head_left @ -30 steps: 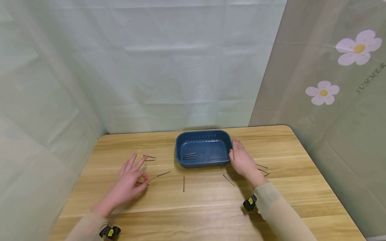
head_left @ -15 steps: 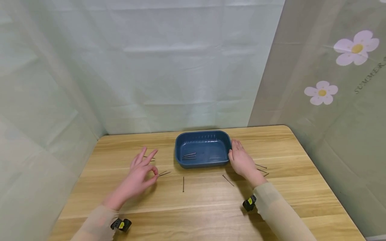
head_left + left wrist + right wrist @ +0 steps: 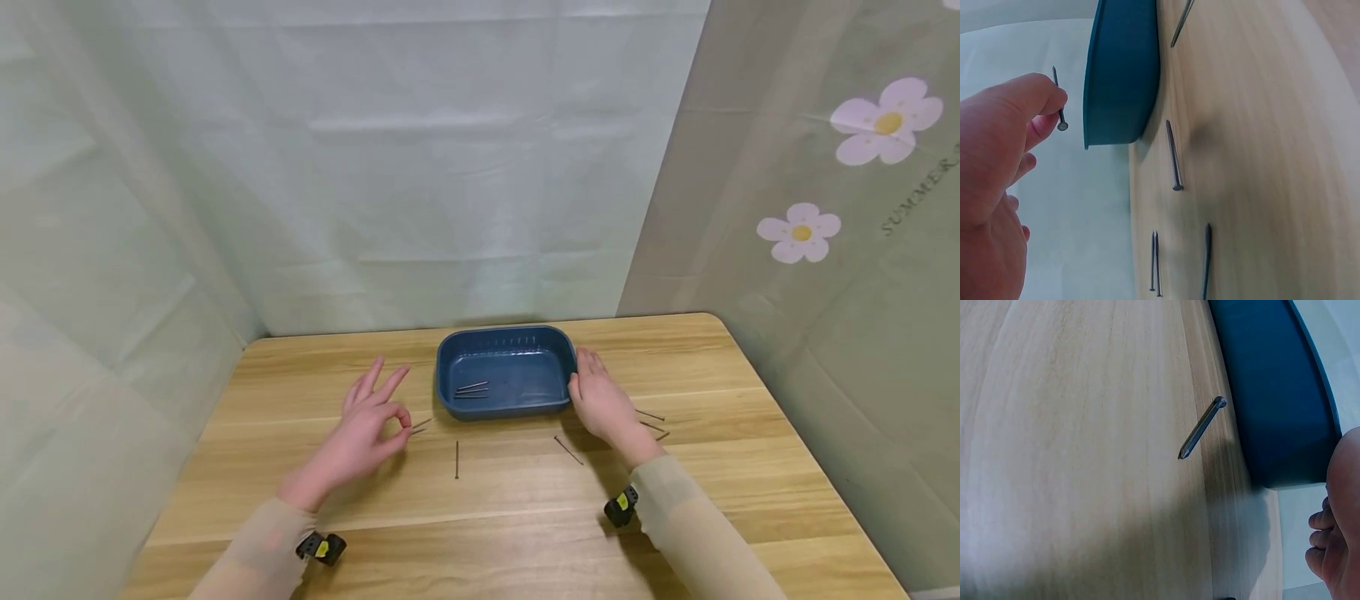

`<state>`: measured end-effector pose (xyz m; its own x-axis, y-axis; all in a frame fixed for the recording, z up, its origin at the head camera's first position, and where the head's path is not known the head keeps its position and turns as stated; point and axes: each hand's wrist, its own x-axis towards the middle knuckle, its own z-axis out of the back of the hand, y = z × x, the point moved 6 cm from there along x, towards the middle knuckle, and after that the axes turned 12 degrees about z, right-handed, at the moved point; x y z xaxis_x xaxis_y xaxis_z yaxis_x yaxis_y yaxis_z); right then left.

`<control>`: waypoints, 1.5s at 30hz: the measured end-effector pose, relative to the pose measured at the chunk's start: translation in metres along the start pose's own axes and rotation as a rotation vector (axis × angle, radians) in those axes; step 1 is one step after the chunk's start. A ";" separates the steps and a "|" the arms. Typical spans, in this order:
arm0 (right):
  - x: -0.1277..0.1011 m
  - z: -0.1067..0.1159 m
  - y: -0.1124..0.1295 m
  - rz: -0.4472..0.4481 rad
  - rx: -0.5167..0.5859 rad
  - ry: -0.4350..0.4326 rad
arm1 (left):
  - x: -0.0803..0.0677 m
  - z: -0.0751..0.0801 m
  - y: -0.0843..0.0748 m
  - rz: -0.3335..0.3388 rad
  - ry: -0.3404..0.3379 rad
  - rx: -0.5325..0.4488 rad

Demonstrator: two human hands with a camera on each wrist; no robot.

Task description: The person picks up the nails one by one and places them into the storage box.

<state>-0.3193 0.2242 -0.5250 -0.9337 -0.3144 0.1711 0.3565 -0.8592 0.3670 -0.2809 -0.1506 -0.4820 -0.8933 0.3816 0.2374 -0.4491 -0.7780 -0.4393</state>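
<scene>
Left hand (image 3: 363,435) pinches grey metal nail (image 3: 1062,125). Right hand (image 3: 602,402), fingers together, touches blue rectangular plastic tray (image 3: 525,375) near back edge of wooden table (image 3: 495,533).

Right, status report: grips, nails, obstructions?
Left grip pinching nail. Right grip at blue tray, right end. More nails inside tray. No obstruction visible.

Three nails (image 3: 471,392) lie inside the tray (image 3: 510,410), other nails (image 3: 457,460) on the table (image 3: 510,517) before it.

Fingers (image 3: 1052,97) of the left hand (image 3: 994,162) hide the middle of a thin grey metal nail (image 3: 1062,125). The right wrist view's top edge cuts off the deep blue plastic tray (image 3: 1275,387).
</scene>
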 end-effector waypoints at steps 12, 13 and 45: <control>0.001 -0.001 -0.002 0.006 -0.005 -0.009 | 0.023 -0.008 -0.018 -0.017 0.031 0.002; 0.001 -0.001 -0.002 0.008 -0.007 -0.011 | 0.024 -0.008 -0.019 -0.021 0.031 0.001; -0.001 0.000 -0.001 0.001 0.001 -0.003 | 0.089 -0.035 -0.040 0.068 0.111 0.153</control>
<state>-0.3188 0.2248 -0.5255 -0.9332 -0.3144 0.1740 0.3577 -0.8582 0.3681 -0.3435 -0.0681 -0.4734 -0.9217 0.3717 0.1107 -0.3873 -0.8673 -0.3126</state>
